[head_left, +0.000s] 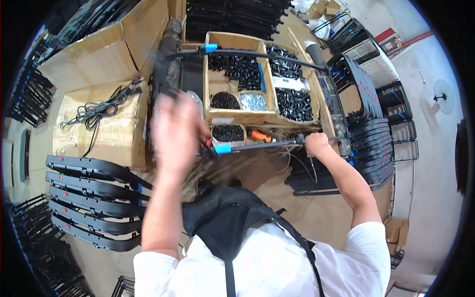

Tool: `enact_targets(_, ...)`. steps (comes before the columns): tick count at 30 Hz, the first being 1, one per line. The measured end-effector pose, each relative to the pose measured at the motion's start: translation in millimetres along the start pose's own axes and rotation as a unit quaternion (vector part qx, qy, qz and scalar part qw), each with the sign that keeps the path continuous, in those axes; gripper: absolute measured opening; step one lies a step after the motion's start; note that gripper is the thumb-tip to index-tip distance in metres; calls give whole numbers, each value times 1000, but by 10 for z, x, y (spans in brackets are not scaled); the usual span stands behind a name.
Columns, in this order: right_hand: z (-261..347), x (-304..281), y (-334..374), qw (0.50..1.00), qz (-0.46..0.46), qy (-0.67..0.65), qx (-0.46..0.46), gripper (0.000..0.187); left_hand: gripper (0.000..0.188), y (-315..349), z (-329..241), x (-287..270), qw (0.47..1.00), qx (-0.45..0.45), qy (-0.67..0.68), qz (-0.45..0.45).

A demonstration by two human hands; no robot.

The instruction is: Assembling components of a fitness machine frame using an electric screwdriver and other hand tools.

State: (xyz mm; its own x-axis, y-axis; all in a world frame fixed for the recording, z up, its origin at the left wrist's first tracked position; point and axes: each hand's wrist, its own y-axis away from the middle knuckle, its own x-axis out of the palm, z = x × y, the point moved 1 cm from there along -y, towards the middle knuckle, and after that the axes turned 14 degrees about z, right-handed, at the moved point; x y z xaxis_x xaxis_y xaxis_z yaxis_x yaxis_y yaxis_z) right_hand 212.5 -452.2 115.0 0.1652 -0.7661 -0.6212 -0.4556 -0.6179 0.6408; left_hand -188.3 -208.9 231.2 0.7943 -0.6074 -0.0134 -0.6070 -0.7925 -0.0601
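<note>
A black tubular frame (262,145) with blue bands lies across the workbench in front of me. My right hand (316,144) is closed round its near tube, toward the right end. My left hand (175,128) is at the frame's left side, beside the parts boxes, and is smeared by motion, so its fingers and anything in them cannot be made out. One blue band (223,149) sits on the near tube, and another blue band (211,48) on the far tube. An orange-handled tool (261,136) lies just beyond the near tube.
A wooden parts box (237,117) holds black plastic pieces and small metal fasteners. A small tub (228,133) of black parts stands before it. Coiled black cable (106,108) rests on a carton (99,131) at left. Curved black panels (94,205) are stacked at left, more panels (368,153) at right.
</note>
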Motion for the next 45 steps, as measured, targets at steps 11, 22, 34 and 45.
enact_targets(11, 203, -76, -270, 991, -3, -134, 23, 61, 22, 359, 2073, 881, 898, 112, -422, 45)
enact_targets(22, 253, -191, -116, 978, -122, -167, -26, 48, 22, 214, 2093, 914, 893, 196, -404, -12)
enact_targets(34, 107, -201, -100, 998, -43, -41, 34, 19, 23, 212, 2210, 910, 902, 175, -395, -6)
enact_targets(45, -124, 315, -206, 994, 64, 84, 27, 13, 20, 168, 2122, 958, 904, 171, -392, 4)
